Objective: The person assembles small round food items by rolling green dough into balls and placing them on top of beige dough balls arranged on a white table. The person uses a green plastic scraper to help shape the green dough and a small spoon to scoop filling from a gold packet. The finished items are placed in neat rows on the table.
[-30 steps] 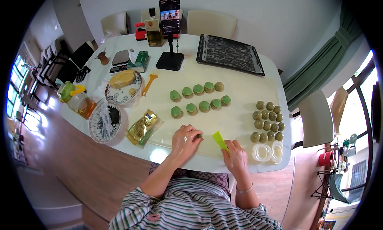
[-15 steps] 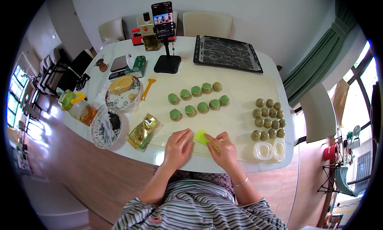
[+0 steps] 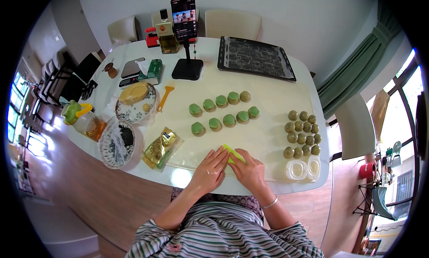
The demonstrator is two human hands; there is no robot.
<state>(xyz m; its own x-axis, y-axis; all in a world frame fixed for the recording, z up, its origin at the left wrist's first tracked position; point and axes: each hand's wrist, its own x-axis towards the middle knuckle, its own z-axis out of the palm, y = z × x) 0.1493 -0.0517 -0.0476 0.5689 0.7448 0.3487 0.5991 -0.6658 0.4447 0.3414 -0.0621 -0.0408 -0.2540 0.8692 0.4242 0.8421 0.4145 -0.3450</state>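
Observation:
My right hand (image 3: 251,171) grips a yellow-green flat plastic scraper (image 3: 235,154) above the pale mat (image 3: 263,139) near the table's front edge. Beside it lies my left hand (image 3: 209,172), fingers stretched out and their tips against the scraper's left side. Whether anything sits under those fingers is hidden. Beyond both hands stand two rows of round dough balls, nearly all capped with a green piece (image 3: 215,123); one bare ball (image 3: 245,96) ends the far row.
Several olive balls (image 3: 302,138) and two small clear containers (image 3: 296,169) sit at right. A gold packet (image 3: 161,147), patterned bowl (image 3: 107,155), plate with yellow dough (image 3: 134,93), jug (image 3: 91,127) and orange spatula (image 3: 166,98) lie left. Behind are a phone stand (image 3: 187,69) and black tray (image 3: 257,59).
My left hand has moved right and slightly forward, up to the scraper. The scraper has tilted and shifted slightly right in my right hand.

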